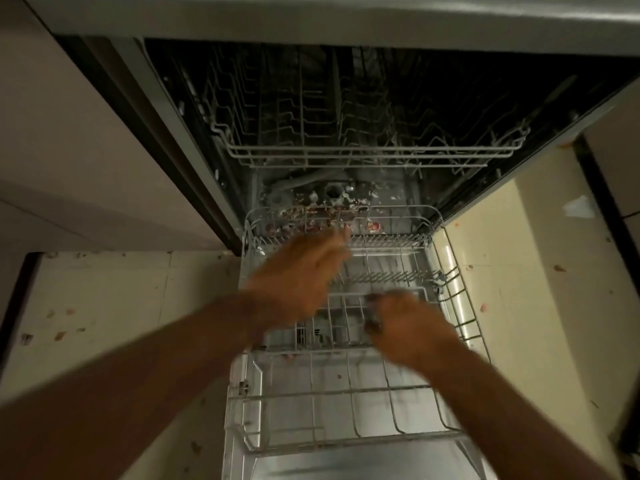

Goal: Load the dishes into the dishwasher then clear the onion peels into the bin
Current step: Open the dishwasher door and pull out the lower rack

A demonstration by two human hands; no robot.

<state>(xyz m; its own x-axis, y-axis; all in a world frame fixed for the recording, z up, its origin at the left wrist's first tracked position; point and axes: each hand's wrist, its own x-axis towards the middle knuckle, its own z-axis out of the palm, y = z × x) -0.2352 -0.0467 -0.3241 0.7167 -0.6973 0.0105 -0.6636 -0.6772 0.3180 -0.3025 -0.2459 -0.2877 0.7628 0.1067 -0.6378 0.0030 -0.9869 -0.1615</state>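
The dishwasher (pixel 194 140) stands open, with its lower rack (pixel 346 393) pulled out over the door. No dishes show in the lower rack or in the upper rack (pixel 374 150). My left hand (pixel 298 271) hovers blurred over the lower rack's back half, fingers stretched toward the far rim. My right hand (pixel 412 327) is at the cutlery basket (pixel 332 327) with its fingers curled. Something dark shows at its fingertips, and blur hides what it is. Reddish onion peel bits (pixel 311 216) lie on the tub floor behind the rack.
A grey countertop edge (pixel 346 15) overhangs the dishwasher. Beige cabinet fronts (pixel 69 150) flank it on the left. More peel scraps (pixel 60 336) dot the pale floor tiles on both sides. A white scrap (pixel 578 206) lies on the floor at the right.
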